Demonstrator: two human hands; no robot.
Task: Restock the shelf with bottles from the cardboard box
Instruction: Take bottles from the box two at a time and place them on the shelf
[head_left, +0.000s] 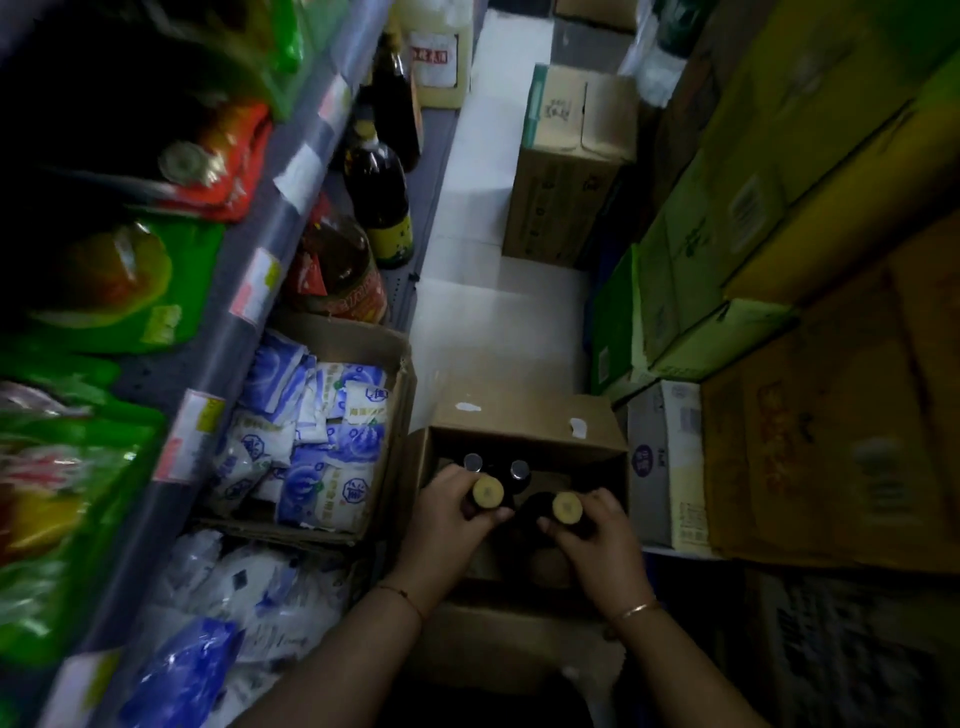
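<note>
— Both hands were down in the cardboard box (524, 423): left hand (449, 512) wrapped round a yellow-capped bottle (488, 491)!

— Right hand (597, 535) clutched its twin (566, 508); two silver-capped bottles (472, 461) stood just beyond the fingers.

white tiled floor (483, 171) carries open cardboard box (524, 431)

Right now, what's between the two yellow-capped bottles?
Head view: only dark box interior lies between the left yellow-capped bottle and the right yellow-capped bottle; silver-capped bottles stand behind.
</note>
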